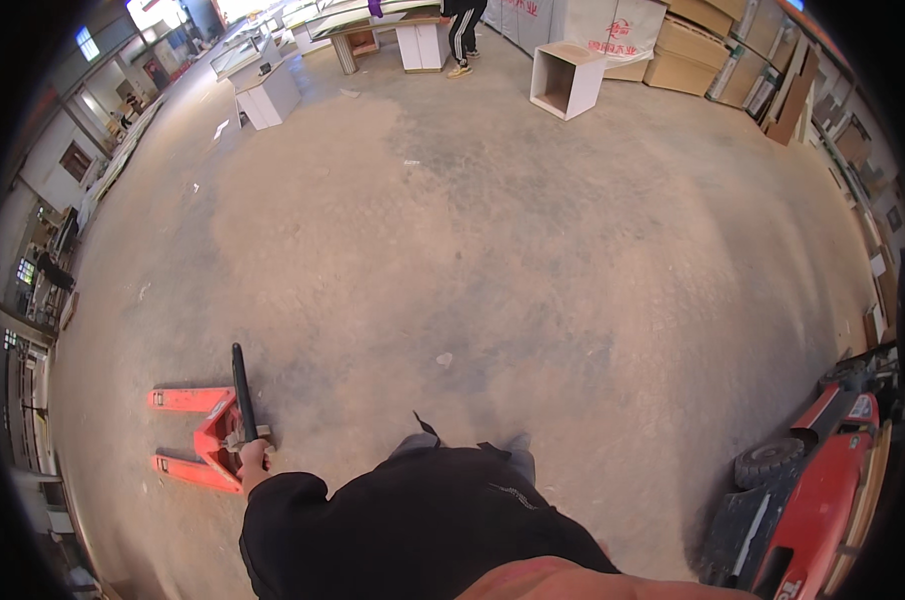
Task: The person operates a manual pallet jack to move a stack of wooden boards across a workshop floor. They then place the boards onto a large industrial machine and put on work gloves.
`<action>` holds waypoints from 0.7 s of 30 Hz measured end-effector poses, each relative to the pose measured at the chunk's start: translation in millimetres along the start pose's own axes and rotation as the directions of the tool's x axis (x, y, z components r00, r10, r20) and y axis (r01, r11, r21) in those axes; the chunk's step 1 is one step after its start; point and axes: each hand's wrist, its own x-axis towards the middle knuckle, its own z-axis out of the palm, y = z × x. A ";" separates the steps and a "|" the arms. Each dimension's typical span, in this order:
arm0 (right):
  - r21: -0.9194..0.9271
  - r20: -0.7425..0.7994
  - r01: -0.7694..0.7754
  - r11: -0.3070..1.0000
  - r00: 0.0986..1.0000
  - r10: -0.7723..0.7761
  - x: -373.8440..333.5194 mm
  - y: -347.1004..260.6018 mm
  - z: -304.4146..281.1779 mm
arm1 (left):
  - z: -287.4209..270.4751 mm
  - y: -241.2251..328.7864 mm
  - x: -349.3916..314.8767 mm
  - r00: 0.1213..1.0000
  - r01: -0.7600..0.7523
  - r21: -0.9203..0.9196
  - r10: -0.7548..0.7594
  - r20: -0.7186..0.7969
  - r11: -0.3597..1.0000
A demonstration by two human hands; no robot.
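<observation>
A red pallet jack (213, 440) stands on the floor at the lower left, its two forks pointing left. Its black handle (242, 385) rises beside the fork frame. My left hand (254, 457) is closed around the near end of this handle, with my black sleeve reaching down behind it. My right hand is out of sight.
A red vehicle (823, 500) with a black tyre stands at the lower right. Farther off are an open white box cabinet (568, 82), stacked cardboard packages (685, 55), a white cabinet (268, 98) and a person (462, 30) beside a long table.
</observation>
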 end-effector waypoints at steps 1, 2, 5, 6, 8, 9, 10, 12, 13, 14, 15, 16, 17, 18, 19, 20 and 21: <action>0.171 0.184 -0.174 0.970 0.973 0.142 76.6 31.5 -37.0 | 17.9 10.4 -19.4 0.999 -0.012 0.004 0.012 0.050 1.000; 0.274 0.355 -0.395 0.877 0.889 0.290 145.2 52.5 -79.9 | 28.0 24.8 -33.9 0.999 0.030 0.059 -0.031 0.023 0.998; 0.005 0.240 -0.107 0.994 0.965 0.103 371.5 79.6 -231.1 | 55.4 64.2 -76.1 0.991 -0.039 -0.029 0.042 0.124 0.999; 0.270 0.107 -0.177 0.947 0.982 0.153 438.9 72.1 -279.2 | 63.6 77.0 -88.8 0.987 -0.039 -0.044 0.045 0.153 0.998; 0.610 -0.044 -0.194 0.769 0.960 0.277 549.1 34.7 -370.6 | 75.9 104.2 -114.2 0.979 -0.079 -0.087 0.094 0.182 0.993; 0.750 -0.073 -0.129 0.649 0.959 0.275 586.4 9.9 -413.4 | 84.0 117.2 -126.6 0.974 -0.094 -0.099 0.112 0.197 0.991; 0.769 -0.173 0.021 0.639 0.969 0.175 615.6 -16.8 -450.1 | 90.8 128.3 -141.5 0.974 -0.090 -0.099 0.109 0.201 0.991; 0.779 -0.184 0.118 0.616 0.982 0.044 645.6 -80.4 -508.2 | 108.4 158.3 -170.7 0.964 -0.082 -0.101 0.105 0.246 0.992; 0.764 -0.201 0.154 0.626 0.980 0.005 654.0 -111.6 -529.1 | 114.9 171.3 -186.7 0.966 -0.062 -0.096 0.084 0.246 0.993; 0.781 -0.081 0.109 0.615 0.994 -0.074 659.0 -147.2 -547.6 | 121.3 187.8 -203.4 0.965 -0.060 -0.127 0.090 0.245 0.990; 0.761 0.019 0.028 0.648 0.998 -0.065 654.5 -174.9 -555.4 | 126.9 199.9 -220.3 0.966 -0.078 -0.157 0.113 0.232 0.984; 0.738 0.159 -0.004 0.675 0.973 -0.167 652.2 -205.5 -562.2 | 135.4 212.4 -239.6 0.973 -0.048 -0.128 0.075 0.218 0.991; 0.735 0.273 0.022 0.678 0.905 -0.325 650.6 -238.2 -573.9 | 133.2 229.3 -258.5 0.981 -0.047 -0.102 0.066 0.184 0.994; 0.740 0.258 0.156 0.655 0.833 -0.490 649.7 -273.6 -584.9 | 128.9 249.6 -275.0 0.992 -0.042 -0.042 0.047 0.120 0.998; 0.693 0.315 0.226 0.684 0.759 -0.570 652.8 -309.6 -600.2 | 127.0 266.8 -293.8 0.987 -0.061 -0.095 0.075 0.143 0.994; 0.709 0.256 0.342 0.616 0.689 -0.678 657.1 -348.1 -621.1 | 126.9 285.6 -315.3 0.986 -0.052 -0.127 0.071 0.150 0.990; 0.716 0.201 0.420 0.558 0.641 -0.740 657.6 -391.4 -640.5 | 120.1 306.3 -328.4 0.980 -0.120 -0.078 0.131 0.153 0.990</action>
